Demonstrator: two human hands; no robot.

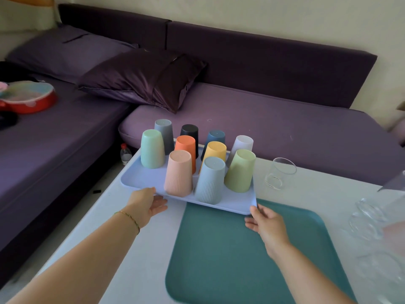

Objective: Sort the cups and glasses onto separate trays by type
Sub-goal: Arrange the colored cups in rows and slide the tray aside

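Hands grip lavender tray (140, 179) bearing ten upturned pastel cups (179, 173).

We see soft, even daylight with faint shadows and no harsh glare. The glasses (372, 224) at the right edge smear into blur, the teal tray (241, 249) looks slightly soft, and wide-angle distortion bends the sofa (263, 119) lines.

- Your glasses (372, 224) at the right edge are blurred and cut off; you cannot count them.
- The green tray (241, 260) runs off the bottom edge.
- The blue tray (140, 174) hides your left hand's (146, 207) fingertips.
- The front cups hide the lower parts of the back cups (189, 133).
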